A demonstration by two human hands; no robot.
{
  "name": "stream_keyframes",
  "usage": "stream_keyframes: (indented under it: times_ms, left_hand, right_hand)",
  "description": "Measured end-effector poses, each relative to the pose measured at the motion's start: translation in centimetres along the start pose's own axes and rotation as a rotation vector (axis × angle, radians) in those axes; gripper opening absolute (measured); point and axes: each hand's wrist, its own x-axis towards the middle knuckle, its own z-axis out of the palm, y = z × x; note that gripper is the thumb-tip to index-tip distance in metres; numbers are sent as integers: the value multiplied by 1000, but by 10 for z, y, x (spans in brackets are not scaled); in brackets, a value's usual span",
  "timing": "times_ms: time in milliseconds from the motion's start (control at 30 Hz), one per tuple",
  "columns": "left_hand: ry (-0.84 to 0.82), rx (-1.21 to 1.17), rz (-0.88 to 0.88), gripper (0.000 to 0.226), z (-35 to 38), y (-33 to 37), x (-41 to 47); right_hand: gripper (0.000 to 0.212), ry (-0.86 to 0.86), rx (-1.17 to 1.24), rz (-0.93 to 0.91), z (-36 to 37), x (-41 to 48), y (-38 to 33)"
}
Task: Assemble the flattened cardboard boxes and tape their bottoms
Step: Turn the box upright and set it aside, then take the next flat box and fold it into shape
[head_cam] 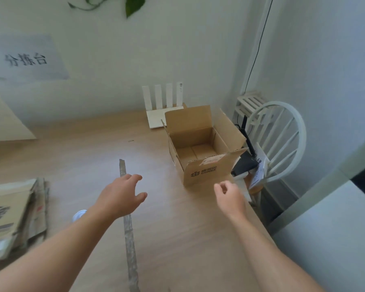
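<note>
Reaching fwd over worktop (177,239) w/ both hands, neither holding anything: left hand (122,194) w/ fingers spread, over long grey strip (129,234); right hand (230,197) w/ fingers loosely curled, just short of assembled box (204,148). Standing upright near worktop's right edge, top flaps open, white router (162,114) just behind. Stacked at far left: flattened boxes (13,218).

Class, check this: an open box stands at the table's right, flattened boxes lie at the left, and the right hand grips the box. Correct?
Not quite. The head view shows the right hand holding nothing, short of the open box. The flattened boxes do lie at the left.
</note>
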Motion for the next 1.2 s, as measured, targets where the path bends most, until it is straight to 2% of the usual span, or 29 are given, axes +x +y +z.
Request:
stream_keyframes:
  times_ms: [133,267,600,733,967,1200]
  left_hand:
    - [66,43,-4,54,-22,-24,-51]
    - [120,55,-25,54,-45,-57,-113]
    - [237,55,-122,48,-68,-188,-308]
    - [280,77,-177,57,-78,-239,-366]
    - [269,138,-292,50,-93,-320,-416]
    - [197,169,-382,43,-85,-378,-411]
  right_hand:
    - [23,-141,-163,-145,12,-51,-45]
    - [32,-213,-347,-309,25,-113,-104]
    - [38,-248,-613,-638,98,-301,-215]
    - [41,-260,-681,-730,133,-359,-242]
    - [42,-289,-738,-894,194,-415,-299]
    - [38,-394,-789,-958,254,-407,-328]
